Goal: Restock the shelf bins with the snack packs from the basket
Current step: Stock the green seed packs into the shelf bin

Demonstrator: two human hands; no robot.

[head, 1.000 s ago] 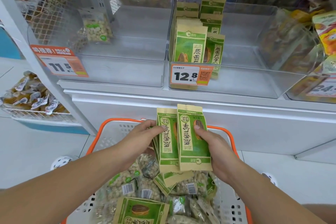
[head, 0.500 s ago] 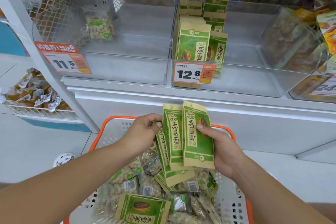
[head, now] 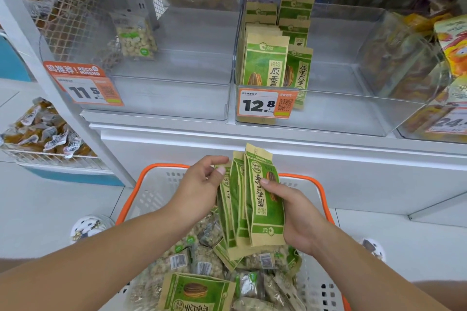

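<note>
Both hands (head: 199, 189) raised green packs (head: 262, 199) above basket (head: 321, 189).

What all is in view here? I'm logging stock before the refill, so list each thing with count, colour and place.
Green and kraft paper seed packs in hand: several, fanned, above the basket.
Orange-rimmed white plastic basket: one, bottom centre.
Clear nut packs in basket: many, pale green.
Green seed pack lying flat: one, basket front.
Clear shelf bin tagged 12.8: one, centre right; upright green seed packs at its left side.
Clear shelf bin tagged 11.5: one, centre left; one clear nut pack at its back.
Orange price tags: three, bin fronts.
Left hand: touches the fan's left edge.
Right hand: grips the fan.
</note>
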